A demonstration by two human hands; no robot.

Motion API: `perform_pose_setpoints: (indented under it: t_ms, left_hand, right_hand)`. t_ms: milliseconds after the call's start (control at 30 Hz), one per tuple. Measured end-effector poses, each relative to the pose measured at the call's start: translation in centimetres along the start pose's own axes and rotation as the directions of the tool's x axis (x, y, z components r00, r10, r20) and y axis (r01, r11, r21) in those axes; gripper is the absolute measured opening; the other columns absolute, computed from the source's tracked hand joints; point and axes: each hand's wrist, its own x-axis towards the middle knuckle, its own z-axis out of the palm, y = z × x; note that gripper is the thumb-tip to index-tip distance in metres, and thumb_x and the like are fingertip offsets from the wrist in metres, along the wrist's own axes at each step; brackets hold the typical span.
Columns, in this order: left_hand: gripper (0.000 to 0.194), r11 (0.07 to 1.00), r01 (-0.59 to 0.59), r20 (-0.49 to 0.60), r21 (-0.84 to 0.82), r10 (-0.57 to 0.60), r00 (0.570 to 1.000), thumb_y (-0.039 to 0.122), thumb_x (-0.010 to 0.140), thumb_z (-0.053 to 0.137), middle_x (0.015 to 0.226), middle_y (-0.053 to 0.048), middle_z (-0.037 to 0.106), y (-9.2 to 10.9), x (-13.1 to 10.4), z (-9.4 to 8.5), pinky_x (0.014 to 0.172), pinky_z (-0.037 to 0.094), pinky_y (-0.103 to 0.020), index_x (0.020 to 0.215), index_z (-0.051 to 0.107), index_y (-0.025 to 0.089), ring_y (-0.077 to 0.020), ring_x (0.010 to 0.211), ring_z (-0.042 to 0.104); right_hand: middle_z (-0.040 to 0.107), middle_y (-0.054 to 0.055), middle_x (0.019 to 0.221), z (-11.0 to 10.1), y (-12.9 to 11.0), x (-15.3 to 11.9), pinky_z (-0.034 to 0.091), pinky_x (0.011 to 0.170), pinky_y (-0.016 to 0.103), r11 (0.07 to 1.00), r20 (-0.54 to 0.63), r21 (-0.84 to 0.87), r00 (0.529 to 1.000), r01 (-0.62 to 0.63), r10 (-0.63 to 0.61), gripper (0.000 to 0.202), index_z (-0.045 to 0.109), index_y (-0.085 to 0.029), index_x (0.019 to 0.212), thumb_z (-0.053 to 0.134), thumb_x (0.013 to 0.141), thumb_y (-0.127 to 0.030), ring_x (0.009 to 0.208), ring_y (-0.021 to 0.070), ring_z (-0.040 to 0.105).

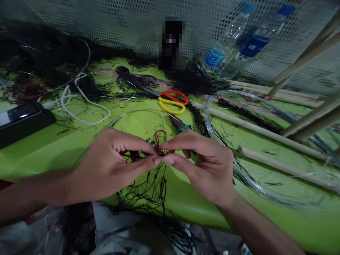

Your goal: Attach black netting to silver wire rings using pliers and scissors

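My left hand (106, 164) and my right hand (208, 159) meet fingertip to fingertip above the table's near edge. Each is closed in a thumb-and-finger pinch on black knotted netting (148, 187), whose strands hang down over the edge toward my lap. A small dark red cord loop (160, 131) sticks up from the pinch; the fingers hide where it joins the netting. Just beyond my right fingers lie pliers with a green-wrapped handle (177, 122), partly covered by that hand. Scissors with one red and one yellow handle (172, 101) rest farther back.
A coil of silvery wire (208, 111) lies on the green table (135, 122) at right, among wooden sticks (265, 129). White cord (87, 122) and a black box (26, 122) are at left. Black fibre bundles (191, 79) and water bottles (249, 46) stand near the perforated back panel.
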Motion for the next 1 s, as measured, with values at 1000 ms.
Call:
perform_pose_setpoints:
  t_ms: [1000]
  left_hand:
    - [0.013,0.996,-0.046,0.079,0.070,0.041,0.996,0.024,0.092,0.074,0.065,0.008,0.075,0.1,-0.2,-1.0,0.050,0.041,-0.012,0.081,0.082,0.023,-0.0045,0.052,0.060]
  right_hand:
    - [0.082,0.008,0.111,-2.6,1.3,-0.2,0.061,0.058,0.028,0.299,0.464,-0.613,0.640,0.731,-0.612,0.021,0.076,-0.016,0.116,0.067,0.097,-0.019,0.084,0.0175,0.078]
